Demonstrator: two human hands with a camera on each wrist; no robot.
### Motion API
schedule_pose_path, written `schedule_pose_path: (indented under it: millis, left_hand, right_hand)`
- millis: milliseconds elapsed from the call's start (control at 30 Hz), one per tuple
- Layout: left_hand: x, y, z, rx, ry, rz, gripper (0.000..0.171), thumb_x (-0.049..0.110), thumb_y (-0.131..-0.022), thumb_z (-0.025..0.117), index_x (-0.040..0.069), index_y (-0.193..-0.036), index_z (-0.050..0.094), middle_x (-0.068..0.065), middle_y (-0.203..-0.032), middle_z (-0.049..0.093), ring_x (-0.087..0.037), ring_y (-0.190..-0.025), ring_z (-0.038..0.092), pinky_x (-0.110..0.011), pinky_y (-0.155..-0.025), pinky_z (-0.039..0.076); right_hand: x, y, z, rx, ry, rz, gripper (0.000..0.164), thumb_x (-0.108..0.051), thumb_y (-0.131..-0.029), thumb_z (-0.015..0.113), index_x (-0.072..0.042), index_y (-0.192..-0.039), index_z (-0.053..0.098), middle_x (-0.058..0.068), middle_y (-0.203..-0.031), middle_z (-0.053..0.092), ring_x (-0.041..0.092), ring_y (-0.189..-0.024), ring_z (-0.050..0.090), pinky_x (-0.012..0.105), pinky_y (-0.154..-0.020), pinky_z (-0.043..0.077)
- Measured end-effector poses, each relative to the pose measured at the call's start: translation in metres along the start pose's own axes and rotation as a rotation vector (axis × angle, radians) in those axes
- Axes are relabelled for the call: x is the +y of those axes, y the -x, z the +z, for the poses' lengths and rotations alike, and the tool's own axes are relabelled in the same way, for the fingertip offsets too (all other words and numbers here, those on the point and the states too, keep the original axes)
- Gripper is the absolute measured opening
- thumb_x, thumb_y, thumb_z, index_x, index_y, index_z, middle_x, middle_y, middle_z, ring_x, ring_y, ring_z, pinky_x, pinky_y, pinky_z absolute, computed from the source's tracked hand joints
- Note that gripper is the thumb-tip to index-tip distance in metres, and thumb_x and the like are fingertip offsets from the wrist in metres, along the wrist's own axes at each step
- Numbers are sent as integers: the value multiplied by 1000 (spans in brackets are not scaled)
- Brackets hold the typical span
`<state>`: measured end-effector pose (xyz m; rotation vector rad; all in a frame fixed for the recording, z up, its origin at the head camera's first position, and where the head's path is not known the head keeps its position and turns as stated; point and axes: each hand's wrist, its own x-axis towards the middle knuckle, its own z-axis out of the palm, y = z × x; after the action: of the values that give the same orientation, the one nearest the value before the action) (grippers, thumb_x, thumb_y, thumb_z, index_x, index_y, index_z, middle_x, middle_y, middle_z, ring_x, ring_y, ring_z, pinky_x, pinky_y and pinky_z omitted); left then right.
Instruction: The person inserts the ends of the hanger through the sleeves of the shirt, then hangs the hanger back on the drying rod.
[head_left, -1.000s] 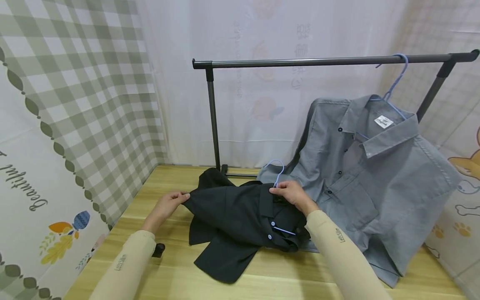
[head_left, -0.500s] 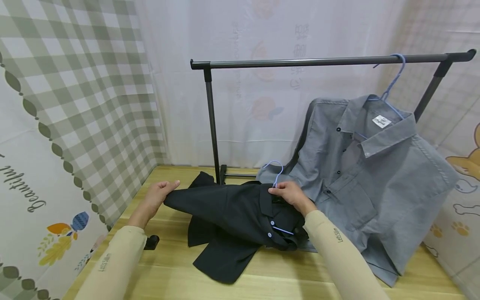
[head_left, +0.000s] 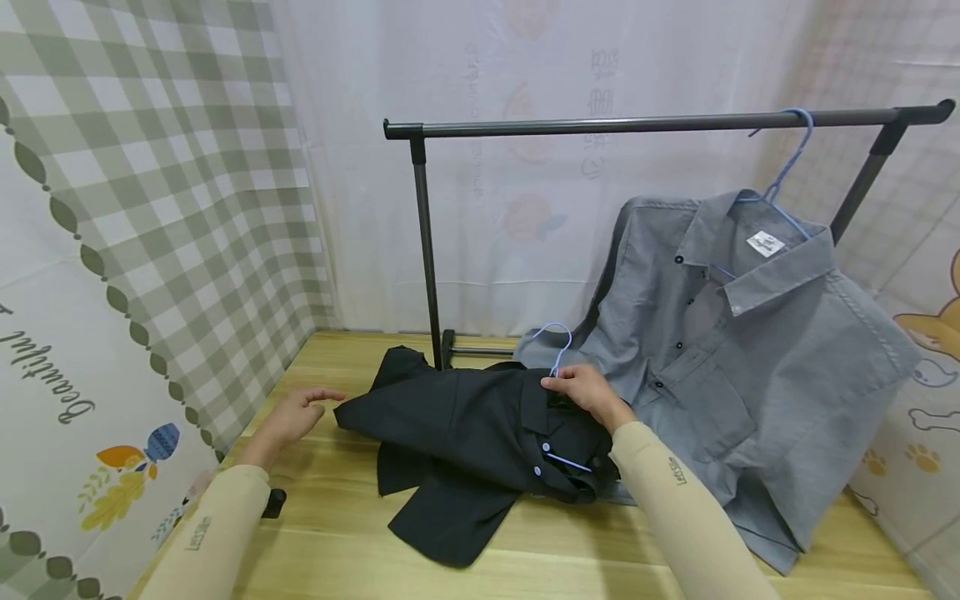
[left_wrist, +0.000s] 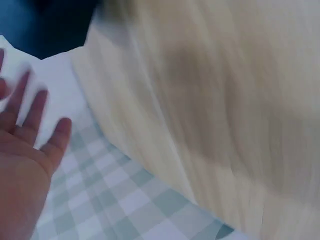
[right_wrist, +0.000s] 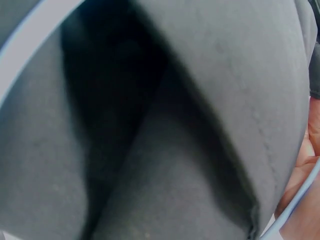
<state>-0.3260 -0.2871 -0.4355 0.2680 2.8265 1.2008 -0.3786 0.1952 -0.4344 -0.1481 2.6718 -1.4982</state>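
A black shirt [head_left: 468, 417] with light buttons lies bunched on the wooden table. The hook of a light-blue hanger [head_left: 562, 337] rises from its collar, and part of the hanger's bar shows inside the opening. My right hand [head_left: 588, 392] pinches the collar at the base of this hook. Just off the shirt's left end is my left hand [head_left: 296, 414], holding nothing. Its fingers look spread and slightly blurred in the left wrist view, with dark cloth [left_wrist: 55, 25] above them. Dark folds [right_wrist: 170, 165] fill most of the right wrist view and partly hide my right hand [right_wrist: 305, 160].
A grey shirt [head_left: 750, 358] hangs on another blue hanger [head_left: 795, 158] at the right end of the black rack rail [head_left: 600, 125]. The rack's left post [head_left: 425, 250] stands behind the black shirt. Checked cloth [head_left: 202, 167] borders the table [head_left: 337, 542] on the left.
My left hand pulled the shirt's left end outward to the left, then let go and moved slightly left and down. My right hand has stayed at the collar.
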Motion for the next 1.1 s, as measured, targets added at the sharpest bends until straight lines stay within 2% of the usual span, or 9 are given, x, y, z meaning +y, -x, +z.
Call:
schedule_pose_path:
  millis: [100,167,300,400,500,600,733,867,1100]
  left_hand:
    - [-8,-2,5,-36,-169,53,47,-7,-87,56,-5,-134,56,-35,-142,41,-51,-109,48,-53,-82,46]
    - [-10,-3,9,-51,-256,75,44,-3,-86,65,-5,-130,59,-37,-140,41,-55,-123,42,-60,-95,40]
    - [-9,-2,11,-14,-271,15,16,11,-94,65,1,-107,68,-33,-136,47,-55,-118,48,-59,-92,44]
    - [-5,-1,6,60,-103,-53,20,21,-100,56,5,-91,62,-27,-142,47,-50,-119,48,-53,-87,44]
    - [1,0,-5,127,164,-76,25,25,-101,50,8,-87,61,-22,-148,43,-46,-135,35,-57,-102,34]
    - [9,1,-15,165,464,-67,30,19,-101,49,12,-71,51,-14,-107,59,-32,-129,36,-48,-114,18]
    - [18,1,-27,242,682,-37,41,12,-101,50,17,-61,42,4,-65,38,-13,-89,44,-24,-93,32]
    - [19,5,-44,321,524,-54,38,22,-101,58,22,-62,57,12,-68,51,-9,-75,49,-21,-71,41]
    - [13,16,-67,367,189,-128,51,49,-98,58,12,-64,46,2,-56,42,-16,-73,58,-28,-73,50]
  right_hand:
    - [1,1,0,1,6,5,27,-21,-91,72,2,-78,66,-2,-68,43,19,-68,39,32,-63,32]
    - [1,1,0,0,15,1,29,-22,-92,72,4,-79,66,-2,-67,42,18,-67,39,32,-62,32]
    - [1,1,1,-6,7,0,33,-23,-92,72,8,-82,64,-2,-67,41,18,-67,39,32,-62,31]
    - [1,1,2,-3,1,3,34,-24,-92,72,9,-84,64,-2,-67,41,18,-67,39,32,-62,31]
    - [2,0,3,2,4,10,34,-24,-92,71,8,-84,64,-2,-66,40,18,-67,38,32,-62,30]
    - [4,-1,3,4,-1,9,33,-23,-93,71,8,-82,64,-3,-65,38,17,-65,36,32,-61,30]
    - [5,-2,4,5,-8,6,32,-23,-93,71,5,-78,63,-3,-64,39,17,-65,37,32,-61,30]
    - [6,-3,5,9,-10,10,30,-23,-93,71,2,-77,64,-3,-66,42,17,-67,39,32,-62,32]
    - [5,-1,4,7,-12,17,32,-23,-93,70,4,-77,63,-3,-64,39,17,-65,37,32,-61,31]
